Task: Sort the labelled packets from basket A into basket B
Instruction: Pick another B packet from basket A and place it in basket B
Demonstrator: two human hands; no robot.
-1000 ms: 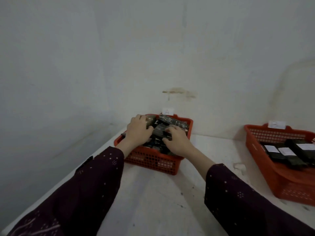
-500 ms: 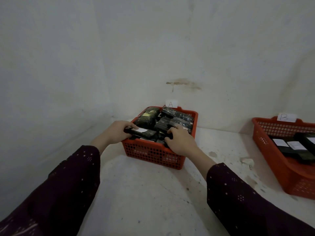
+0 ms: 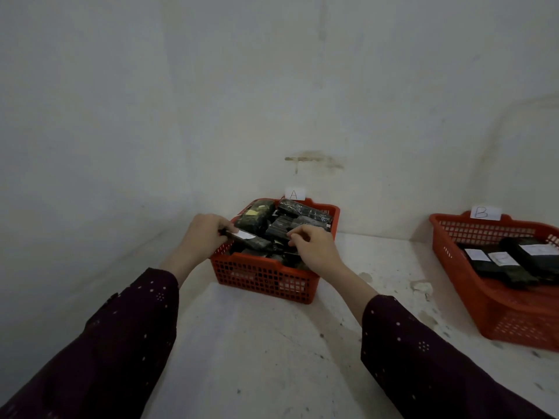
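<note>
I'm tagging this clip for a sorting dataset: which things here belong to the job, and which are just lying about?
Job:
basket A, full of dark packets
labelled packet in the left hand
right hand, over basket A
basket B with three labelled packets

Lying about:
white chips on the table

L hand (image 3: pixel 205 234) pinching — R hand (image 3: pixel 314 247) curled, fingers bent.

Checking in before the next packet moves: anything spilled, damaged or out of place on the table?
Nothing spilled. The white tabletop is chipped, with pale flakes lying between basket A and basket B. Packets in basket A are heaped unevenly; the left hand holds a white-labelled packet at its rim.
</note>
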